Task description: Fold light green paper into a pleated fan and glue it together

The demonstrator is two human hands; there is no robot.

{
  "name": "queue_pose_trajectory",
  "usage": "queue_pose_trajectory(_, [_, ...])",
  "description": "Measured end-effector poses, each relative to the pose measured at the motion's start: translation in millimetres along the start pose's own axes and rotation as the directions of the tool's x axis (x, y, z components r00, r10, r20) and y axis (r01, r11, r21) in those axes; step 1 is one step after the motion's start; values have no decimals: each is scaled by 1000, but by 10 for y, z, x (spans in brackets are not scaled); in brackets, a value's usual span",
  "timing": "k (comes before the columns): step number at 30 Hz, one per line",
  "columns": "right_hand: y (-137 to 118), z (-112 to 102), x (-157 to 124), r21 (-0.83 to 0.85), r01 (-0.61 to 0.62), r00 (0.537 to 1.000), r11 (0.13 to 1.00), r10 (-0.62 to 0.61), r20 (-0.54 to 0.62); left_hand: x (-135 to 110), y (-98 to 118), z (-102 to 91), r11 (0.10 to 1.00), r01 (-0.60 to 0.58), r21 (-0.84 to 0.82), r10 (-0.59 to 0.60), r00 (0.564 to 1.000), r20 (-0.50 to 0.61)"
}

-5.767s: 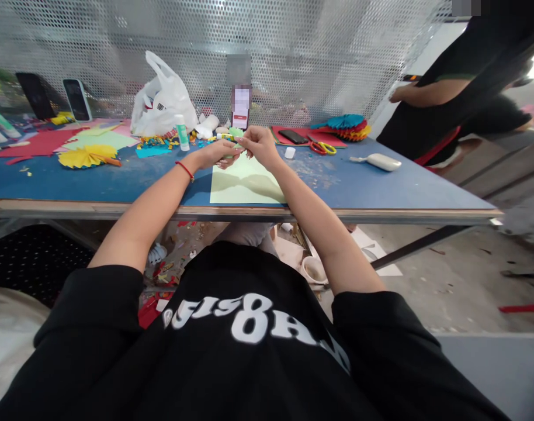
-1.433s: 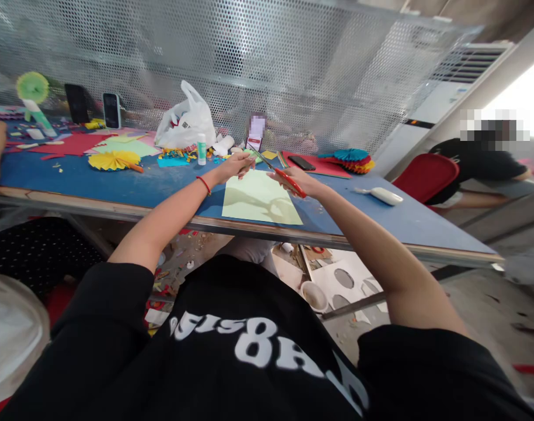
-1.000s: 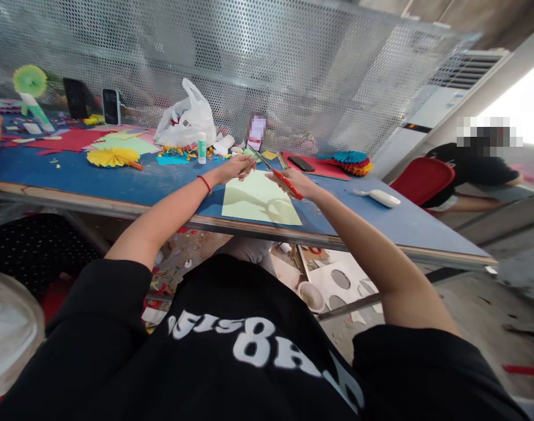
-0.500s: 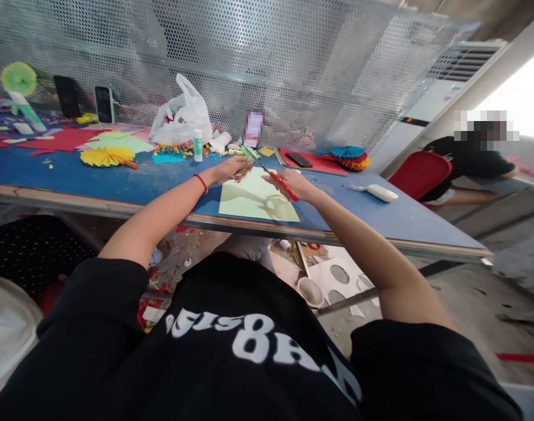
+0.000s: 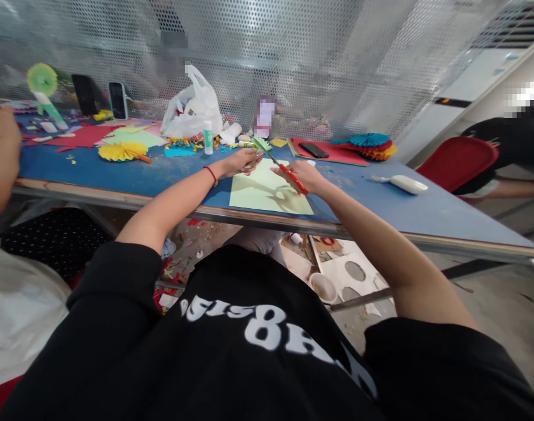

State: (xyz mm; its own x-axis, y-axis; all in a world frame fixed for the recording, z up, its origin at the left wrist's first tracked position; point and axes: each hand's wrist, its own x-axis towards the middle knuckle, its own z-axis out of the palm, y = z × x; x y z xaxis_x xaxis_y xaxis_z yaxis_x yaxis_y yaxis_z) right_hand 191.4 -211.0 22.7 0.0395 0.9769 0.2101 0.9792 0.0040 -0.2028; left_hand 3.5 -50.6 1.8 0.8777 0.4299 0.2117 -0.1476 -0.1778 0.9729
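Observation:
My left hand (image 5: 243, 162), with a red bracelet at its wrist, is closed on a small piece of green pleated paper (image 5: 262, 144). My right hand (image 5: 305, 175) grips red-handled scissors (image 5: 294, 180). Their blades point up and left, reaching the green paper near my left fingertips; whether they touch it I cannot tell. A pale green sheet (image 5: 260, 193) lies flat on the blue table beneath both hands, their shadows across it.
Behind my hands are a glue stick (image 5: 208, 138), a white plastic bag (image 5: 192, 111) and a lit phone (image 5: 264, 118). A yellow paper fan (image 5: 122, 151) lies leftward. Rightward are a dark phone (image 5: 314, 150) on red paper and a white bottle (image 5: 405, 184). A co-worker's arm (image 5: 0, 155) is at far left.
The view has swung so that the table things sit further right. A neighbour's arm has come into view at the left edge. Both hands keep their holds, with little visible movement.

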Motion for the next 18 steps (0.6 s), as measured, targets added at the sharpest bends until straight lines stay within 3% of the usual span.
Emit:
queue_pose_trajectory(11, [-76,75,159,-80,-96,993,992,100,58,-33,35,-153,999,11,47,-10,1000,-8])
queue_pose_trajectory(18, [-166,14,215,-30,-31,991,999,34,132,-51,126,-264,995,-7,100,8,1000,-1])
